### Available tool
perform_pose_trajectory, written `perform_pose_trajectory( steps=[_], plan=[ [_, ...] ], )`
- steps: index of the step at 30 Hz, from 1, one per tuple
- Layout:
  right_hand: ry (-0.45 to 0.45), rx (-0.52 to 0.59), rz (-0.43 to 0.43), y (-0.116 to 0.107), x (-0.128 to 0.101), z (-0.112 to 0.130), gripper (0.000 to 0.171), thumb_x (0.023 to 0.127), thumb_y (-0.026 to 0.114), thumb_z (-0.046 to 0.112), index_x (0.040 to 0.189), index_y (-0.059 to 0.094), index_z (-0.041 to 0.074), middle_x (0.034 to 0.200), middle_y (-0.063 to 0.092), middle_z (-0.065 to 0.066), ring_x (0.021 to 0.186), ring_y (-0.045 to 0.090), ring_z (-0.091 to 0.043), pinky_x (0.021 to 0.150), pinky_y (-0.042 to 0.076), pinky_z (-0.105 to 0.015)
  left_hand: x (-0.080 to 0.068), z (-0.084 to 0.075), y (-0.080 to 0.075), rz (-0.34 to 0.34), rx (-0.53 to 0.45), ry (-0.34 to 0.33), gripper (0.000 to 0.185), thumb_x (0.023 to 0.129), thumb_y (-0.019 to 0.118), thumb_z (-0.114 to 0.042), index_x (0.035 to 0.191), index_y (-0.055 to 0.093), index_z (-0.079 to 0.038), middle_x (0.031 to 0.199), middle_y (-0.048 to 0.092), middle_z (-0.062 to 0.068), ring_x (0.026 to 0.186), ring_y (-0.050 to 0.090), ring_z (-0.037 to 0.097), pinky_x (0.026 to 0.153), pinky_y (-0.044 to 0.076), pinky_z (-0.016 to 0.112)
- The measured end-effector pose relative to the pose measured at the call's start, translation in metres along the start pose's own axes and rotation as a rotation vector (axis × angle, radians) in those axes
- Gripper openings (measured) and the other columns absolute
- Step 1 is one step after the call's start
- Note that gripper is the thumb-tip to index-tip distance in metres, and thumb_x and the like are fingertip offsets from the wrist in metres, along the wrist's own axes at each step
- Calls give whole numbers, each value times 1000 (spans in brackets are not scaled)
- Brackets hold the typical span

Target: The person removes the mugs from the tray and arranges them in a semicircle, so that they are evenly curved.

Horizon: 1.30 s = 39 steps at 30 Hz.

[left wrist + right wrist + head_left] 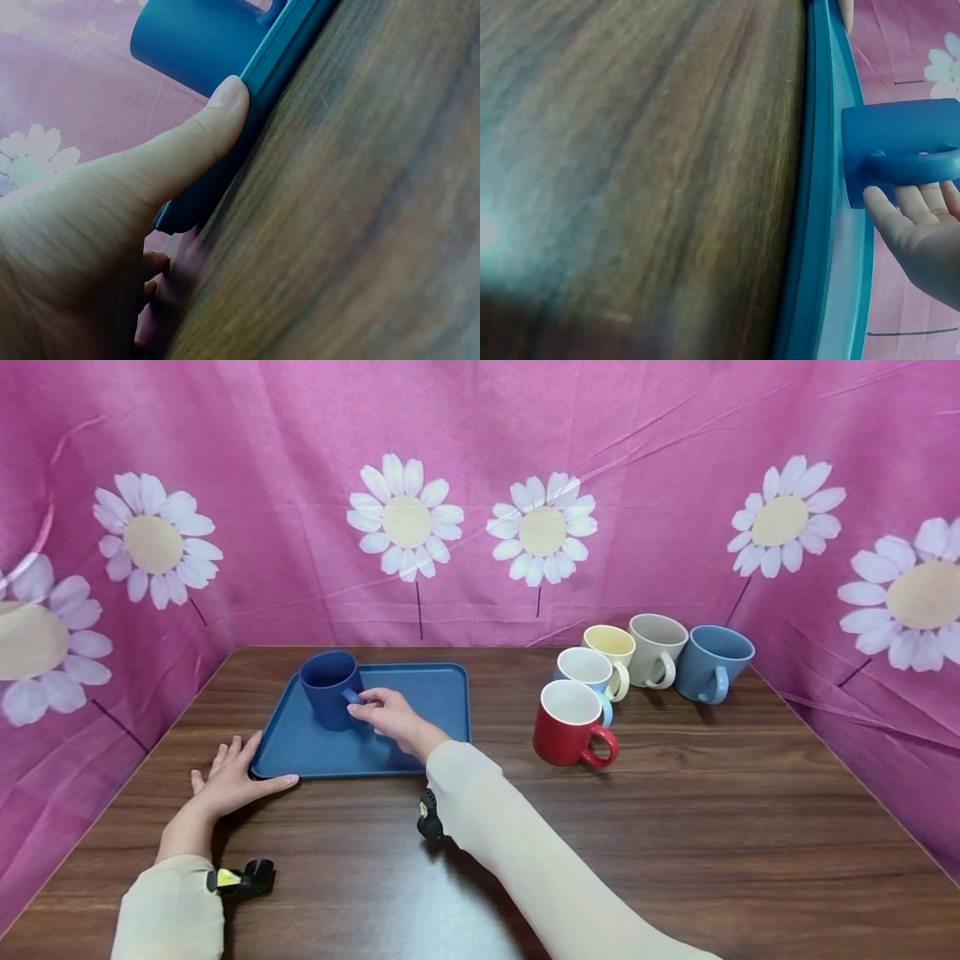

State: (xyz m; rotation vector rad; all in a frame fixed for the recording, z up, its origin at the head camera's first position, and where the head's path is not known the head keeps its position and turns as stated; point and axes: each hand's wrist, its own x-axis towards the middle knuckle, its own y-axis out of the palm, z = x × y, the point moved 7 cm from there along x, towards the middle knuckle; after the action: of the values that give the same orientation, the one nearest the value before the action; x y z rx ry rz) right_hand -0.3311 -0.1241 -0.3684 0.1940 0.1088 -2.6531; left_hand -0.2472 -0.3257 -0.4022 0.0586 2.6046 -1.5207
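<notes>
A dark blue mug [330, 692] stands upright on the left part of a blue rectangular tray [420, 747]. My right hand [393, 718] holds the mug by its handle, which faces right. In the right wrist view, fingers of the right hand [930, 240] reach behind the mug's handle [911, 168], and a fingertip shows in its opening. My left hand [232, 783] rests at the tray's near left corner, fingers spread. Its thumb [202, 135] touches the tray rim in the left wrist view; the other fingers are mostly hidden there.
To the right on the wooden table [675, 827] several mugs stand close together: a red one [558, 735], a light blue one [582, 667], a yellow one [613, 645], a grey one [651, 652] and a blue one [705, 664]. A pink flowered cloth [480, 410] hangs behind.
</notes>
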Motion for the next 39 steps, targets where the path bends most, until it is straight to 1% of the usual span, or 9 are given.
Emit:
perform_pose_trajectory(
  steps=[3, 5, 8, 12, 17, 21, 26, 33, 39],
  plan=[
    [-6, -14, -2, -2, -3, -2, 27, 85, 56, 20, 104, 56, 0, 87, 59, -12, 83, 53, -22, 76, 44, -38, 0, 0, 0, 2, -6, 2, 103, 71, 58, -56, 137, 3, 1, 132, -2, 38, 120, -12, 47, 77, -10, 70],
    [-29, -38, -10, -3, -4, -2, 26, 86, 54, 21, 96, 57, -3, 80, 57, -15, 72, 50, -21, 67, 46, -35, -1, 0, 0, 4, -10, 2, 103, 71, 58, -55, 137, 2, 1, 132, -3, 38, 120, -13, 47, 77, -10, 70],
    [-47, -66, -16, -5, -6, -2, 27, 88, 51, 20, 90, 58, -6, 69, 52, -13, 64, 48, -20, 61, 46, -33, -1, 0, 0, 6, -12, 6, 103, 71, 58, -55, 137, 2, 0, 132, -3, 38, 120, -13, 47, 77, -11, 70],
    [-40, -87, -27, -9, -9, -4, 26, 89, 49, 17, 89, 60, -6, 63, 48, -8, 63, 49, -17, 64, 48, -34, -1, 0, 0, 5, -15, 12, 102, 72, 58, -55, 137, 1, 0, 132, -4, 38, 120, -14, 47, 76, -11, 70],
    [-17, -99, -55, -16, -14, -5, 24, 89, 49, 14, 84, 62, -5, 58, 47, -5, 58, 48, -13, 59, 47, -33, -2, 1, 0, 7, -17, 16, 102, 72, 57, -55, 137, 0, 0, 132, -5, 37, 119, -15, 47, 75, -11, 71],
    [3, -73, -69, -21, -20, -6, 23, 88, 50, 14, 84, 63, -6, 56, 48, -4, 55, 47, -12, 57, 47, -32, -1, 1, 0, 6, -13, 20, 103, 72, 57, -55, 137, 0, -1, 132, -5, 37, 119, -14, 47, 76, -11, 70],
    [-13, -48, -69, -28, -28, -8, 23, 87, 52, 13, 85, 63, -7, 55, 47, -5, 54, 47, -13, 58, 49, -33, 0, 1, 0, 3, -13, 26, 103, 72, 58, -55, 137, 0, 0, 132, -5, 38, 119, -14, 48, 76, -11, 71],
    [-61, -28, -70, -36, -38, -7, 19, 86, 53, 9, 86, 64, -7, 59, 51, -5, 53, 46, -9, 58, 48, -30, 0, 1, 1, 6, -24, 24, 102, 72, 57, -55, 137, 0, -1, 132, -5, 37, 119, -15, 47, 75, -12, 70],
    [-58, 44, -50, -43, -52, -2, 20, 85, 54, 7, 93, 62, -9, 69, 56, -9, 55, 47, -9, 67, 48, -36, 1, 4, 1, 5, -11, 21, 103, 72, 57, -56, 137, 0, -1, 132, -5, 37, 119, -14, 47, 76, -12, 70]
  ],
)
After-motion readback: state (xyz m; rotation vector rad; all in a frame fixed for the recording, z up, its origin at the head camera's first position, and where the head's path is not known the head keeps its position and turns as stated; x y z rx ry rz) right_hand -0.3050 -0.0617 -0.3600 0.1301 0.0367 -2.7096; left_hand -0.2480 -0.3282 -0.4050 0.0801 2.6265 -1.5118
